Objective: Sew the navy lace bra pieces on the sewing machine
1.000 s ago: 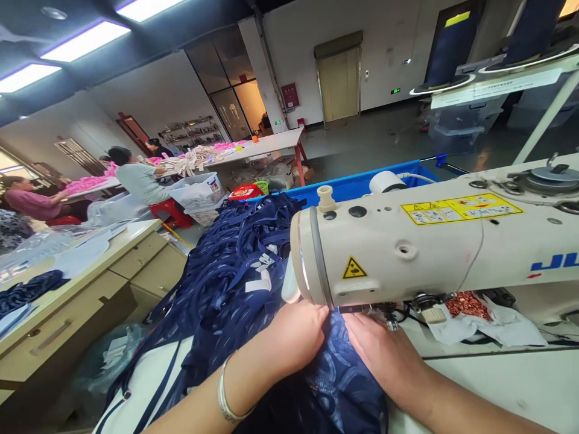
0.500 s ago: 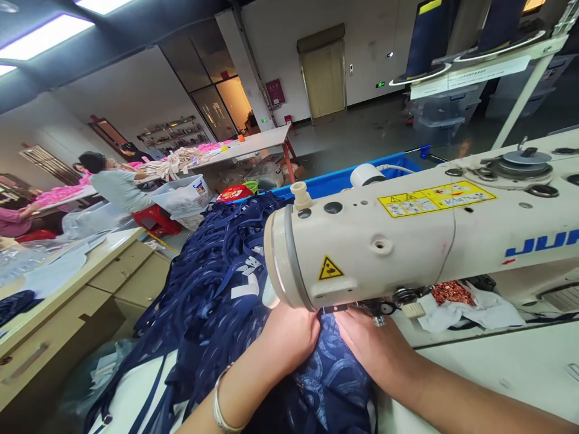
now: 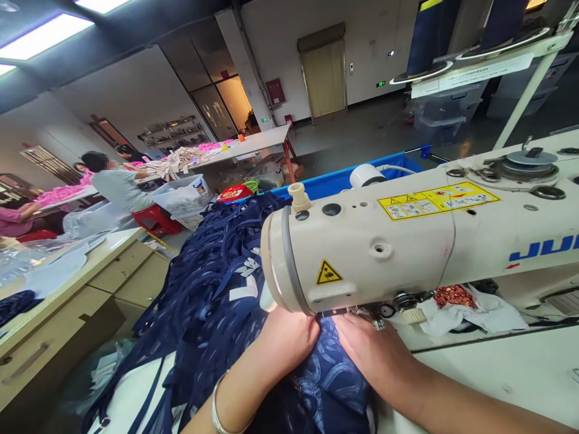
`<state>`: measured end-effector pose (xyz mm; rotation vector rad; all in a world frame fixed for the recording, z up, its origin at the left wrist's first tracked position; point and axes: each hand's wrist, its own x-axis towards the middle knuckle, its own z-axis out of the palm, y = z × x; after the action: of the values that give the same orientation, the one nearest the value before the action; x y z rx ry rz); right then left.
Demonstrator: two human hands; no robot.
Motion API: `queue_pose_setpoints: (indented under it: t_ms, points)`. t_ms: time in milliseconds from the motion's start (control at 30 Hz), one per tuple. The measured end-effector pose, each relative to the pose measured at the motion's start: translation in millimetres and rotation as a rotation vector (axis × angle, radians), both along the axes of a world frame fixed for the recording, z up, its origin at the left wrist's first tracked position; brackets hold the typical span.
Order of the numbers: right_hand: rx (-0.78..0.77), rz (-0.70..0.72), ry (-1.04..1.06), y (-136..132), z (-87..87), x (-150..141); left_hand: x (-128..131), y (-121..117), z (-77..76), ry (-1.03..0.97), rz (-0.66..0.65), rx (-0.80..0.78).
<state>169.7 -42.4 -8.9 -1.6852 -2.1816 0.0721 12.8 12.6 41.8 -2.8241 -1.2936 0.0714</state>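
Navy patterned lace fabric (image 3: 330,367) lies under the head of a white sewing machine (image 3: 362,241). My left hand (image 3: 289,337) is closed on the fabric's left side, close below the machine head, its fingertips tucked out of sight. On the other side my right hand (image 3: 373,343) grips the same fabric, with its fingers partly hidden beneath the machine. The needle and presser foot cannot be seen. Left of the machine spreads a heap of navy garments (image 3: 199,283) with straps and white labels.
Copper-coloured small pieces (image 3: 455,296) sit on white cloth right of my right hand. Thread cones (image 3: 420,42) stand on a rack at upper right. A drawer desk (image 3: 85,301) is at left. People work at a long table (image 3: 262,141) beyond.
The view has shifted very slightly, so the machine head sits a little lower and further left. Both hands stay at the fabric, with hardly any movement.
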Motion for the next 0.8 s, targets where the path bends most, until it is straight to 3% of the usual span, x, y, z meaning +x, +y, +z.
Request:
queue_pose_setpoints:
  t_ms: [167,300,500,700,800]
  points:
    - [0.032,0.000,0.024,2,2.1,4,-3,2,1.3,0.054,0.007,-0.035]
    - [0.115,-0.013,-0.143,8,13.5,17,-1,1,0.0,0.077,0.016,-0.010]
    - [0.108,0.006,-0.263,12,26.2,20,0,-3,-3.3,0.025,0.020,0.004]
    - [0.027,0.003,-0.271,5,24.5,17,2,-4,2.9,0.072,0.053,-0.019]
    - [0.064,-0.006,-0.277,5,23.3,18,5,-4,5.6,0.098,0.061,-0.026]
